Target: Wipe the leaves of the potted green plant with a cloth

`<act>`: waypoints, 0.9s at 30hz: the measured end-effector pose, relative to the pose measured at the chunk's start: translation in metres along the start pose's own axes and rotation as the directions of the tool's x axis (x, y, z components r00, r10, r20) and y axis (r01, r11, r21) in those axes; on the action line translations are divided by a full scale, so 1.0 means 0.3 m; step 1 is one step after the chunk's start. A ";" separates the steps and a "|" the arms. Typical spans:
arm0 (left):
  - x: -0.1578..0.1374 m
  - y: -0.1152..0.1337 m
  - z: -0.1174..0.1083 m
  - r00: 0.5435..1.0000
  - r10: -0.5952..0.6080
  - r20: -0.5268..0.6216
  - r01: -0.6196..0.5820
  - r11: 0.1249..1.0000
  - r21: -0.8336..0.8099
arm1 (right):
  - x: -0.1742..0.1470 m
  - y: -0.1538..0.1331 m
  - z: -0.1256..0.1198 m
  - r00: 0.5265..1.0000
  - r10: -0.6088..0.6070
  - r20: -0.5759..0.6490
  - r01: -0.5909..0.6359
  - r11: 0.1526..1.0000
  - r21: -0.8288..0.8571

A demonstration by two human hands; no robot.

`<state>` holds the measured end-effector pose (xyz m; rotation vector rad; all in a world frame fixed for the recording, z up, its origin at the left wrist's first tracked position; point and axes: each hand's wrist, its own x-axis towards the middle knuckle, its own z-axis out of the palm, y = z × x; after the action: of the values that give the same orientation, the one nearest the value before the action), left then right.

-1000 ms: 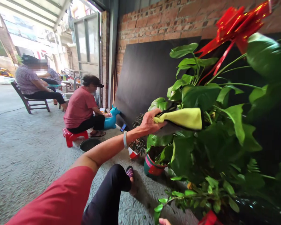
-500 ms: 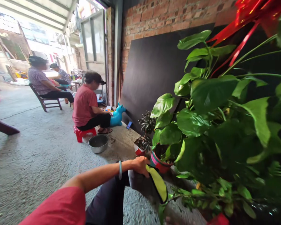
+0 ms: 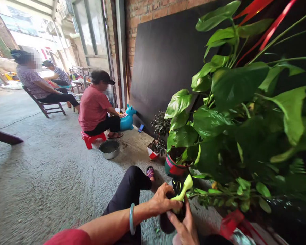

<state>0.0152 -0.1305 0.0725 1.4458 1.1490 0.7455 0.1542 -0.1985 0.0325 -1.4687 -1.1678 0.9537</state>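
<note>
Low in front of me, my left hand [image 3: 164, 200], with a pale bangle on its wrist, is closed on a black and yellow-green piece [image 3: 185, 189] that looks like a shoe upper. Its yellow-green flap stands up, and black loops show beside it. From below, my right hand [image 3: 185, 224] grips the same piece, thumb on the near side and fingers around the far side. My hands are close together and cover much of the piece. Something dark and rounded lies under it, partly hidden by my fingers.
A leafy potted plant [image 3: 219, 126] fills the right side, beside a small potted plant [image 3: 156, 148]. Ahead stand a metal basin [image 3: 109, 149] and a person [image 3: 94, 105] on a red stool [image 3: 91, 139], near a blue toy animal [image 3: 127, 119]. Others sit farther back.
My left hand has drawn back towards me with the yellow-green and black piece. My right hand has come into view and grips it too. The view has shifted slightly.
</note>
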 end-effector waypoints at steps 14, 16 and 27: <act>-0.055 0.080 0.097 0.999 0.002 0.043 0.012 0.945 -0.327 | -0.029 -0.033 -0.086 0.993 -0.116 -0.036 0.107 0.976 -0.189; -0.049 0.063 0.113 0.999 -0.003 0.049 0.018 0.952 -0.305 | -0.029 -0.007 -0.084 0.983 -0.132 -0.128 0.096 0.963 -0.252; -0.042 0.344 -0.015 0.828 0.557 0.066 -0.510 0.796 -0.326 | 0.113 -0.392 -0.275 0.818 -0.264 -0.511 0.082 0.933 -0.350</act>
<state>0.0326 -0.1344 0.1751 1.5507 0.4612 1.1197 0.2177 -0.1786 0.1643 -1.7004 -1.0169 0.1761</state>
